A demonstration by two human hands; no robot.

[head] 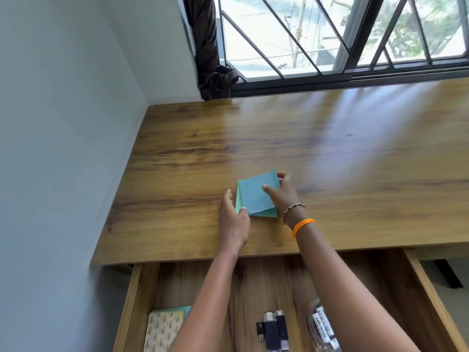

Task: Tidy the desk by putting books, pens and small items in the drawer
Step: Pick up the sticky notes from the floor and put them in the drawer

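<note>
Two small square pads, a blue one lying askew on a green one, rest on the wooden desk. My left hand touches the stack's near left corner with its thumb, fingers spread. My right hand lies over the right side of the blue pad, thumb on top and fingers around its far edge. Below the desk's front edge the drawer stands pulled out. Inside it lie a patterned notebook, small black devices and a clear bag of markers.
A grey wall borders the desk on the left. A barred window with a tied dark curtain runs along the back. The drawer's right wall stands beside my right forearm.
</note>
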